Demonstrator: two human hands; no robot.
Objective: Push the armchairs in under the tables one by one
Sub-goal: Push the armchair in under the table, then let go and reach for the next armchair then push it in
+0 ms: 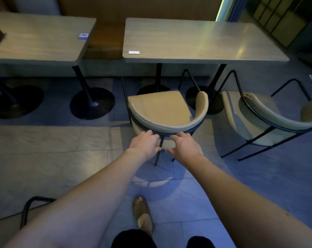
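Observation:
A beige armchair (160,108) with a black metal frame stands in front of the right table (196,40), its seat only partly under the tabletop. My left hand (146,144) and my right hand (185,145) both rest on the curved backrest's rear rim, fingers curled over the black frame bar. A second beige armchair (255,119) stands to the right, angled, outside the same table's edge. The left table (39,38) has no chair in front of it.
Black round pedestal bases (92,104) stand under the tables. An upholstered bench (105,42) runs behind them. A black metal chair frame (31,206) pokes in at lower left. My sandalled foot (142,213) is on the tiled floor.

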